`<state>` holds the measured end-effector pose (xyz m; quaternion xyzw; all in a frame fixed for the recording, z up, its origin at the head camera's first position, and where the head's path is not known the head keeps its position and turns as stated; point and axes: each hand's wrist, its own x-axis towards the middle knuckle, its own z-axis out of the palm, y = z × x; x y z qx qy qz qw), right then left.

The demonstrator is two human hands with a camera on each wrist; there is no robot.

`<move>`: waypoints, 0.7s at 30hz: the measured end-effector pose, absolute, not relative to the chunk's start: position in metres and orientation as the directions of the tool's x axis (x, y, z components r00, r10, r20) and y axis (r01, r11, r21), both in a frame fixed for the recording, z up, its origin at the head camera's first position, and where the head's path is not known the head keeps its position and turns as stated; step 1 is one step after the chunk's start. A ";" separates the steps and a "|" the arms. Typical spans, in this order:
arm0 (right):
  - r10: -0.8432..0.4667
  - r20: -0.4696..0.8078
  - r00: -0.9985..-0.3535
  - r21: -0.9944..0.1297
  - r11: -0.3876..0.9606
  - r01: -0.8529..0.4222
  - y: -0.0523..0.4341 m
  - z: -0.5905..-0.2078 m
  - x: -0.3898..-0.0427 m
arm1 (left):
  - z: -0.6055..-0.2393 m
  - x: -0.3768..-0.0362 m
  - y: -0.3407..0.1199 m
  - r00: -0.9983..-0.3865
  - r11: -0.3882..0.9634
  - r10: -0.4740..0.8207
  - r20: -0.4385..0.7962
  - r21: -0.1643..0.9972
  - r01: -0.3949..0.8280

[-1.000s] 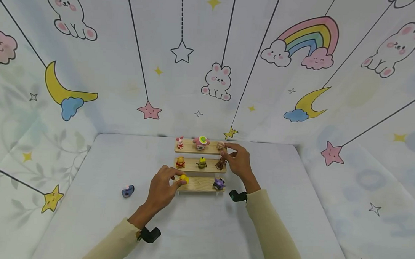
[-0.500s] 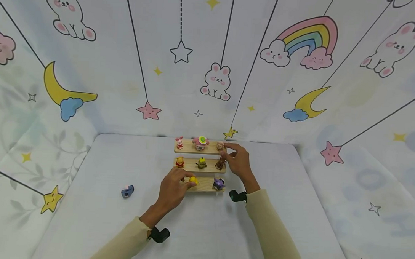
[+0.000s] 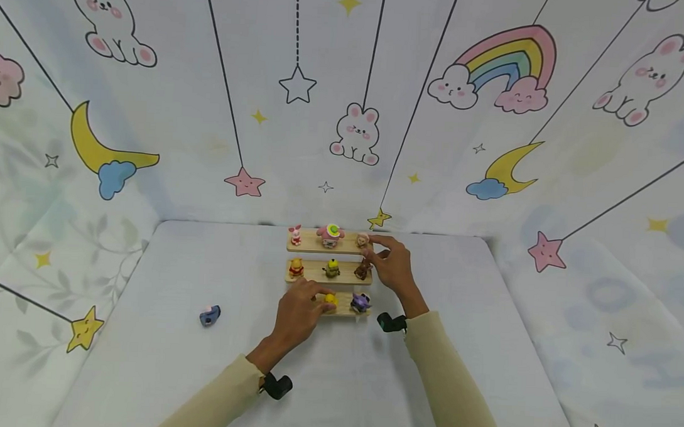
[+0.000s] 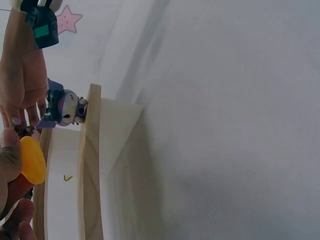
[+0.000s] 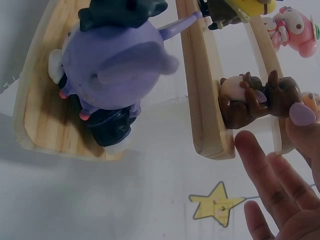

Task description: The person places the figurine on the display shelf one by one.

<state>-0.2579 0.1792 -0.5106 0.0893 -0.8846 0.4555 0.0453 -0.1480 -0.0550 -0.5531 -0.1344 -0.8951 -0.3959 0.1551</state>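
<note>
On the white-covered table (image 3: 144, 357), far left, a small blue-grey toy figure (image 3: 210, 315) lies alone, well apart from the work. The small round yellow figure (image 3: 330, 299) is pinched in the left hand (image 3: 300, 314), whose grip is closed on it by thumb and fingertips, at the middle of the lowest step of the three-tier pale wooden display stand (image 3: 328, 276). For a good placement, the figure should be lowered upright onto the step, clear of the purple-and-black toy figure (image 3: 361, 301) just beside it, and released only once it rests flat. At the stand's right end the right hand (image 3: 395, 270) holds the top and middle steps, its grip curled around their ends, keeping the stand steady. Compared with a second ago, the left hand and its yellow figure have moved rightward along the lowest step, while the right hand has stayed put.
</note>
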 end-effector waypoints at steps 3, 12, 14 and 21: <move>-0.118 0.155 -0.981 -0.799 0.569 -0.195 0.180 -0.512 -0.258 | -0.557 -0.150 -0.053 -0.901 0.675 0.141 0.410 0.627 0.390; -0.121 0.167 -0.979 -0.798 0.566 -0.206 0.180 -0.512 -0.259 | -0.565 -0.152 -0.051 -0.866 0.730 0.173 0.470 0.529 0.433; -0.122 0.172 -0.977 -0.799 0.564 -0.211 0.180 -0.512 -0.259 | -0.567 -0.153 -0.050 -0.865 0.736 0.168 0.473 0.523 0.430; -0.120 0.175 -0.977 -0.801 0.560 -0.212 0.180 -0.513 -0.260 | -0.574 -0.154 -0.051 -0.861 0.730 0.150 0.485 0.533 0.428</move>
